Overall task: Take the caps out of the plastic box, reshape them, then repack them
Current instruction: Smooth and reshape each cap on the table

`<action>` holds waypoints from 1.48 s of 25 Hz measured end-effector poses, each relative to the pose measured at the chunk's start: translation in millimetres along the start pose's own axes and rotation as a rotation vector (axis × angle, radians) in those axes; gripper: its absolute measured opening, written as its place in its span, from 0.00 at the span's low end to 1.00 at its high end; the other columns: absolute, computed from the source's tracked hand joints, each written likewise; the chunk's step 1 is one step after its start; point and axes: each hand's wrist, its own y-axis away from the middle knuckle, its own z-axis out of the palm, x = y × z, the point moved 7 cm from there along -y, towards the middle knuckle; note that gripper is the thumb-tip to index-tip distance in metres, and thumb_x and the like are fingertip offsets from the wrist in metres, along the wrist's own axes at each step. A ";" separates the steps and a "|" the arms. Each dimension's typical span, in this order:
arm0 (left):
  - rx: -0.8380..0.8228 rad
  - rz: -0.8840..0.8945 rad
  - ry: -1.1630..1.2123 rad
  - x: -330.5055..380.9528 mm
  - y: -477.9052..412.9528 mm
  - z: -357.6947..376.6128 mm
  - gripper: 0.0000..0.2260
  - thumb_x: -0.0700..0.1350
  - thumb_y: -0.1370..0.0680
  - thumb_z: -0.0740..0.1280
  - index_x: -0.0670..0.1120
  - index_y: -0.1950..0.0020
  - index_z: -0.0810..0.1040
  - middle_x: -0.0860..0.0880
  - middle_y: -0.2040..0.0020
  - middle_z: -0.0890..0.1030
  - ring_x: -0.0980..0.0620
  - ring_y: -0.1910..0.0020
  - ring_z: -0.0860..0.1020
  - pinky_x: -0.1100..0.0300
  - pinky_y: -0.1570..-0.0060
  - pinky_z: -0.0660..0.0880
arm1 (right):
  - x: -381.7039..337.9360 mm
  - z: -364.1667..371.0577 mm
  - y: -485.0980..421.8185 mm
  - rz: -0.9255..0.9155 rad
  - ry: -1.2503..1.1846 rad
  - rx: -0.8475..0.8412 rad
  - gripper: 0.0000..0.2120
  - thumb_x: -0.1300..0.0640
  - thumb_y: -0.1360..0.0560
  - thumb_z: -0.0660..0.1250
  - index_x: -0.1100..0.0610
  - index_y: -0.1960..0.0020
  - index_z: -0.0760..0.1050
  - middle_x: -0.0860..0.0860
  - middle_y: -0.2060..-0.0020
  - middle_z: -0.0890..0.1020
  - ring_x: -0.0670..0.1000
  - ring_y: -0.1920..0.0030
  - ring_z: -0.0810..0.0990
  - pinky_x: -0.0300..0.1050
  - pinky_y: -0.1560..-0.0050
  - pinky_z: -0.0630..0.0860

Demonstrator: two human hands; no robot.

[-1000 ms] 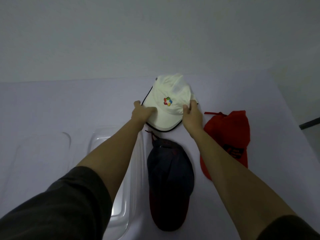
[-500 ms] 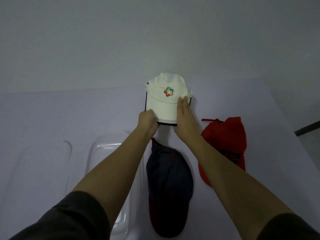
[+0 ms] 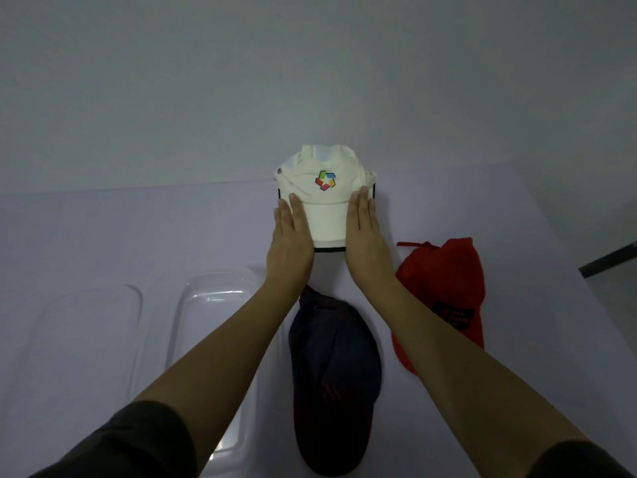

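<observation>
Both hands, left hand and right hand, lie flat and spread, pressing the white cap between them; uneven pressure may crease its brim.

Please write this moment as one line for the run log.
stage: reshaping | left hand: flat on white cap brim | right hand: flat on brim | navy cap, red cap: on table | plastic box: no caps seen inside
</observation>
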 end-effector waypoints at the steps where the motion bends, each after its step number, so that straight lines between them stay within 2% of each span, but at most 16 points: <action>1: 0.032 0.008 -0.022 2.7 4.5 -4.1 0.31 0.34 0.23 0.62 0.33 0.26 0.48 0.30 0.26 0.54 0.33 0.27 0.56 0.41 0.32 0.62 | 2.6 0.1 0.4 0.088 -0.044 -0.027 0.33 0.70 0.23 0.59 0.68 0.26 0.44 0.66 0.25 0.49 0.64 0.25 0.52 0.48 0.30 0.55; 3: 0.081 0.036 -0.009 2.6 8.8 -5.9 0.31 0.33 0.24 0.63 0.33 0.26 0.49 0.29 0.27 0.55 0.32 0.27 0.57 0.41 0.34 0.64 | 9.2 1.0 2.4 0.225 -0.085 -0.065 0.33 0.67 0.22 0.58 0.66 0.25 0.39 0.64 0.25 0.45 0.60 0.24 0.50 0.49 0.29 0.59; 5: 0.069 0.049 0.119 6.1 13.0 -5.6 0.30 0.32 0.23 0.60 0.35 0.25 0.48 0.32 0.25 0.54 0.35 0.26 0.56 0.45 0.33 0.64 | 6.8 4.0 2.6 0.210 -0.138 -0.126 0.34 0.66 0.22 0.59 0.65 0.25 0.41 0.63 0.24 0.51 0.59 0.25 0.56 0.52 0.30 0.63; 8: 0.067 -0.025 0.333 4.6 13.7 -7.8 0.27 0.42 0.19 0.57 0.47 0.23 0.48 0.45 0.24 0.58 0.46 0.27 0.62 0.64 0.34 0.65 | 2.5 5.8 2.6 0.106 -0.398 -0.122 0.30 0.66 0.24 0.60 0.62 0.25 0.51 0.61 0.30 0.66 0.58 0.35 0.71 0.56 0.36 0.71; 11: 0.052 0.048 0.445 8.1 15.1 -12.3 0.28 0.39 0.20 0.58 0.44 0.24 0.49 0.45 0.25 0.61 0.47 0.28 0.63 0.58 0.29 0.63 | -0.9 5.4 10.9 0.120 -0.631 -0.189 0.23 0.67 0.23 0.56 0.59 0.29 0.59 0.52 0.39 0.73 0.50 0.43 0.74 0.40 0.41 0.73; 13: 0.002 0.076 0.551 12.5 16.8 -10.5 0.25 0.37 0.19 0.56 0.42 0.25 0.50 0.50 0.28 0.62 0.52 0.32 0.66 0.73 0.33 0.61 | -5.7 6.6 16.6 0.163 -0.747 -0.271 0.23 0.65 0.21 0.55 0.55 0.27 0.56 0.46 0.40 0.70 0.44 0.42 0.71 0.24 0.44 0.66; 15: -0.031 0.031 0.619 11.7 20.5 -5.8 0.24 0.36 0.19 0.55 0.42 0.25 0.51 0.53 0.33 0.64 0.55 0.36 0.67 0.84 0.43 0.60 | -11.1 9.7 19.0 0.197 -0.871 -0.345 0.24 0.61 0.19 0.55 0.53 0.26 0.52 0.44 0.37 0.66 0.42 0.38 0.68 0.29 0.38 0.64; 17: -0.069 -0.027 0.663 10.3 20.9 -2.8 0.23 0.37 0.19 0.54 0.42 0.25 0.52 0.51 0.33 0.66 0.55 0.36 0.67 0.82 0.44 0.61 | -17.3 10.9 19.4 0.209 -0.984 -0.397 0.25 0.59 0.19 0.55 0.55 0.25 0.49 0.48 0.33 0.64 0.44 0.34 0.64 0.40 0.31 0.62; 19: -0.076 -0.037 0.705 11.9 19.5 -3.2 0.23 0.37 0.19 0.55 0.42 0.25 0.53 0.48 0.31 0.67 0.56 0.35 0.66 0.75 0.42 0.62 | -18.7 18.0 19.2 0.239 -1.015 -0.437 0.27 0.54 0.19 0.56 0.56 0.25 0.47 0.52 0.30 0.62 0.45 0.33 0.62 0.43 0.30 0.60; 23: -0.047 -0.037 0.722 18.5 18.9 -11.0 0.23 0.39 0.19 0.55 0.43 0.25 0.53 0.49 0.31 0.67 0.58 0.37 0.65 0.79 0.43 0.62 | -12.7 26.2 18.8 0.297 -0.979 -0.434 0.35 0.36 0.29 0.57 0.45 0.27 0.51 0.49 0.30 0.66 0.51 0.31 0.66 0.56 0.28 0.62; 26: -0.032 0.061 0.644 15.2 19.0 -15.2 0.24 0.37 0.19 0.55 0.46 0.26 0.50 0.54 0.32 0.63 0.62 0.36 0.64 0.81 0.39 0.59 | -1.3 9.3 8.6 0.164 -0.668 -0.272 0.29 0.51 0.24 0.57 0.53 0.26 0.53 0.52 0.32 0.68 0.54 0.34 0.70 0.61 0.32 0.66; 28: 0.007 0.078 0.461 4.6 19.7 -14.8 0.25 0.35 0.20 0.56 0.44 0.25 0.50 0.50 0.28 0.61 0.58 0.31 0.63 0.66 0.30 0.59 | 5.2 1.9 9.0 0.086 -0.243 -0.158 0.33 0.56 0.27 0.60 0.59 0.25 0.52 0.58 0.30 0.67 0.58 0.33 0.69 0.61 0.33 0.65; 30: 0.116 0.169 0.119 6.0 23.7 -16.6 0.27 0.32 0.23 0.59 0.35 0.26 0.53 0.35 0.27 0.60 0.40 0.28 0.62 0.50 0.32 0.61 | 5.0 -3.7 17.0 0.089 -0.047 -0.043 0.35 0.56 0.30 0.66 0.63 0.27 0.57 0.61 0.34 0.72 0.60 0.40 0.75 0.57 0.43 0.73; 32: 0.152 0.241 -0.106 9.0 27.6 -11.7 0.26 0.32 0.27 0.64 0.30 0.30 0.61 0.28 0.33 0.67 0.31 0.35 0.71 0.46 0.41 0.71 | 3.6 -2.2 24.6 0.140 -0.035 -0.019 0.35 0.58 0.30 0.69 0.66 0.28 0.60 0.63 0.39 0.75 0.62 0.48 0.77 0.54 0.55 0.76; 34: 0.146 0.209 -0.220 7.1 24.8 -11.1 0.26 0.35 0.32 0.71 0.30 0.36 0.70 0.31 0.45 0.78 0.36 0.53 0.81 0.51 0.58 0.80 | 2.1 -2.7 29.4 0.129 0.011 0.034 0.30 0.65 0.29 0.67 0.69 0.30 0.62 0.66 0.44 0.77 0.63 0.54 0.78 0.52 0.63 0.76; 37: 0.111 0.147 -0.377 7.0 22.7 -11.5 0.18 0.39 0.39 0.75 0.35 0.52 0.79 0.44 0.70 0.78 0.50 0.75 0.75 0.63 0.75 0.69 | 2.6 -7.9 30.6 0.157 -0.011 0.039 0.28 0.69 0.28 0.64 0.69 0.29 0.61 0.67 0.47 0.78 0.64 0.54 0.77 0.52 0.64 0.75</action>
